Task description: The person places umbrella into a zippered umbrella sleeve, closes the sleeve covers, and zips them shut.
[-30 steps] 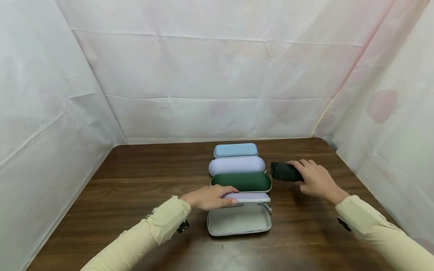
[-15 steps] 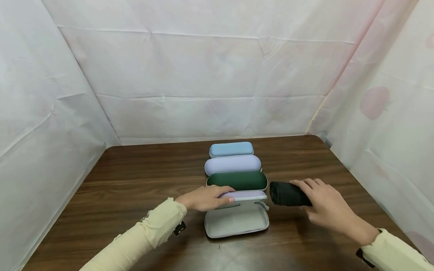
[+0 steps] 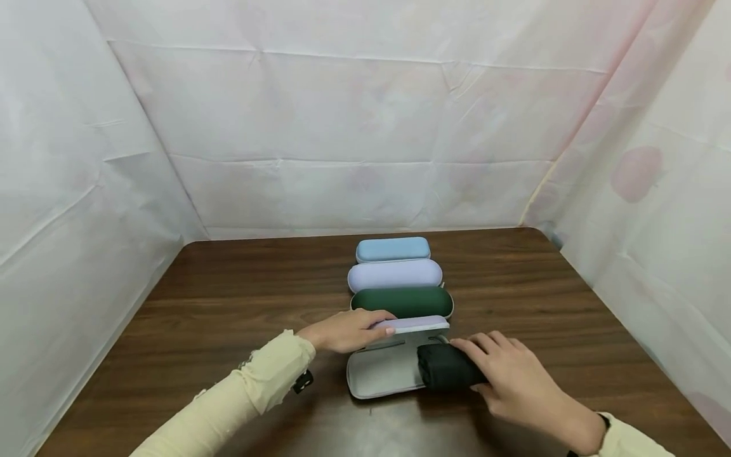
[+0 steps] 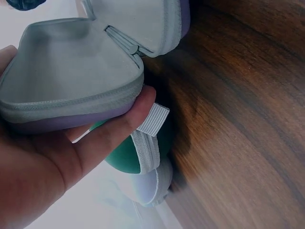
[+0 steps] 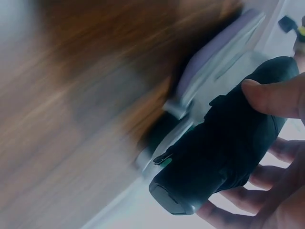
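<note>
A lavender zip case (image 3: 381, 373) with a grey lining lies unfolded on the table, its lid raised at the back. My left hand (image 3: 344, 331) grips the left end of that lid, fingers behind it, as the left wrist view shows around the case (image 4: 71, 71). My right hand (image 3: 508, 376) holds a black, rolled bundle that looks like a compact folded umbrella (image 3: 447, 367). In the right wrist view the thumb lies on one side of the umbrella (image 5: 219, 143) and the fingers on the other. Its left end is over the right part of the case's lower half, which it partly hides.
Behind the case stand a dark green case (image 3: 402, 302), a pale lilac case (image 3: 394, 274) and a light blue case (image 3: 393, 249), all closed and in a row. The brown wooden table (image 3: 240, 285) is bordered by white sheeting (image 3: 342, 127) at the back and sides.
My right hand has carried the umbrella toward me and then left, from beside the green case to over the unfolded case. My left hand keeps holding the lid.
</note>
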Tool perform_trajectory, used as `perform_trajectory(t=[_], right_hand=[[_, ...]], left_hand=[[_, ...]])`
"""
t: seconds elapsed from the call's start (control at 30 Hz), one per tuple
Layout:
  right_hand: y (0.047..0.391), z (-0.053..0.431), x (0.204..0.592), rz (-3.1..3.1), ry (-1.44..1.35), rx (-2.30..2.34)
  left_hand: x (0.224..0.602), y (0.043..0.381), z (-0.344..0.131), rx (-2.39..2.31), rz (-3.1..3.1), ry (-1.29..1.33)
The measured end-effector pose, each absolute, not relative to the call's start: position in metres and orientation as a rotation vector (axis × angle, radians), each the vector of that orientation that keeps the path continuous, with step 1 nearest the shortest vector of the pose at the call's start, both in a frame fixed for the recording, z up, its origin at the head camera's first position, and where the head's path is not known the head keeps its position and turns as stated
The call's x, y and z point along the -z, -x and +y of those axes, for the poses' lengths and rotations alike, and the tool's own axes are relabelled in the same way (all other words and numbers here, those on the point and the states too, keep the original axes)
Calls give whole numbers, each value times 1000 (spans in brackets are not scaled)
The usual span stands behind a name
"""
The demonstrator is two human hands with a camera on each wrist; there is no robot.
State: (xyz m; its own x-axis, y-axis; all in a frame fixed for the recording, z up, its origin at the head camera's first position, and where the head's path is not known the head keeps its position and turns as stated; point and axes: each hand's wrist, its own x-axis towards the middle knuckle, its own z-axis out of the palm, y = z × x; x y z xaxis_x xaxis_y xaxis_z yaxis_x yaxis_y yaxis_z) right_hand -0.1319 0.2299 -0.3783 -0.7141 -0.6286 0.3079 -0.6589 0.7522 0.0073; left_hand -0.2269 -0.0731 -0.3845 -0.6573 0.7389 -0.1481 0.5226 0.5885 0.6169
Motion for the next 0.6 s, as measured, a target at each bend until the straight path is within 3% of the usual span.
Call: perform_trajectory(t=[0.6], right_hand=[[143, 155, 401, -2584, -1120, 41]], left_hand=[[381, 224, -69, -725, 2460, -968]])
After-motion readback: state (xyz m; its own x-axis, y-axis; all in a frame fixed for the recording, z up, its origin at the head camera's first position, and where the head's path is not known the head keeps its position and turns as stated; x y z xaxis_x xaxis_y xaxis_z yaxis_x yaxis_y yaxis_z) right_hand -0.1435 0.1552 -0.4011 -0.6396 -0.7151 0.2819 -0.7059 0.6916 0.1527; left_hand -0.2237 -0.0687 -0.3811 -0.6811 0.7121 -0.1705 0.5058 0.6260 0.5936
